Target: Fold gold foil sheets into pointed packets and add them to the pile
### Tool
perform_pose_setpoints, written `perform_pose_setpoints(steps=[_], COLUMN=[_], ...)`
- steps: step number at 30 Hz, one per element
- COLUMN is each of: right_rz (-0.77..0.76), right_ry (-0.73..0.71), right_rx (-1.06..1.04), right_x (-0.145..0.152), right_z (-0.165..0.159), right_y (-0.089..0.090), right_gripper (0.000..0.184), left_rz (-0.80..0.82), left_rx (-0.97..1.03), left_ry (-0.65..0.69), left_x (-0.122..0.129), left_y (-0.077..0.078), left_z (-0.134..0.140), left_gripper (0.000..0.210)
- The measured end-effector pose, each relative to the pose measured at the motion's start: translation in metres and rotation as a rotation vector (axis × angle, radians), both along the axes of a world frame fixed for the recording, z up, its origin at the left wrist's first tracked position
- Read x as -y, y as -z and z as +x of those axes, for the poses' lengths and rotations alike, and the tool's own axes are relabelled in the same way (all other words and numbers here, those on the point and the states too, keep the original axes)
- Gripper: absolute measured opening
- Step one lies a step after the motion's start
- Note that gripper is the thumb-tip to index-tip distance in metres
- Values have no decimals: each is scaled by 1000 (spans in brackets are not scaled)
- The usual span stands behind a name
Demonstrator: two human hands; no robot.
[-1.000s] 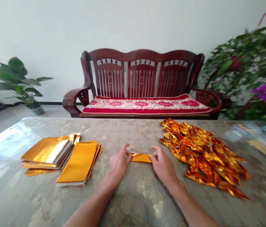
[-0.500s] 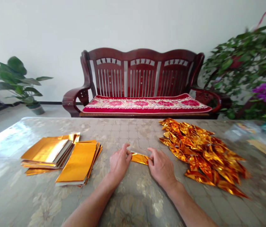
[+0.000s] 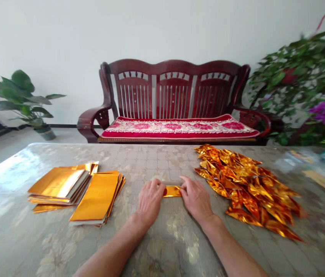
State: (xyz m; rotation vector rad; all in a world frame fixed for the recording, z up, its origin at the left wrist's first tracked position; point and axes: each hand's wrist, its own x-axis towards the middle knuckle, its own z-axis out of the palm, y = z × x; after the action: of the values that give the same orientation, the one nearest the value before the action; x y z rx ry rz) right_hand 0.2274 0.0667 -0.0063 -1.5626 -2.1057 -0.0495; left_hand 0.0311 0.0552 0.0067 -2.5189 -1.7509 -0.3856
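Between my hands, at the middle of the table (image 3: 93, 250), is a narrow folded strip of gold foil paper (image 3: 172, 191). My left hand (image 3: 150, 199) is closed on the strip's left end, thumb and fingers together. The right end is pinched by my right hand (image 3: 196, 198). Parts of both ends are hidden under my fingers. To the left lie two stacks of flat gold foil sheets, a back stack (image 3: 55, 182) and a nearer stack (image 3: 97, 194), with grey undersides showing. A heap of folded gold foil pieces with pointed ends (image 3: 245, 184) lies to the right.
Past the table's far edge stands a dark red wooden bench (image 3: 174, 92) with a red floral cushion (image 3: 179, 127). Clear plastic bags (image 3: 297, 159) and tan card pieces (image 3: 320, 182) lie at the right. Potted plants (image 3: 20, 96) stand on both sides.
My left hand has shifted a little right and its fingers have come down onto the strip. The strip now lies straighter and looks shorter between my hands. The stacks and heap have not changed.
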Motion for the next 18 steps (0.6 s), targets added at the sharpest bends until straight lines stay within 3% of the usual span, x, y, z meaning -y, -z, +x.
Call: perform_pose_setpoints(steps=[6,11,18], right_rz=[-17,-136,-314], right_ry=[20,145,228], right_rx=[-26,-156,-181], right_x=[2,5,5], right_z=[-1,-5,-7], right_y=[-3,-9,-14], right_gripper=[36,38,35], left_rz=[-66,-103,-121], left_rx=[-25,-24,-16], left_ry=[231,218,219], left_x=[3,3,2], left_y=[-5,-10,-10], left_z=[-1,1,2], left_gripper=[16,14,19])
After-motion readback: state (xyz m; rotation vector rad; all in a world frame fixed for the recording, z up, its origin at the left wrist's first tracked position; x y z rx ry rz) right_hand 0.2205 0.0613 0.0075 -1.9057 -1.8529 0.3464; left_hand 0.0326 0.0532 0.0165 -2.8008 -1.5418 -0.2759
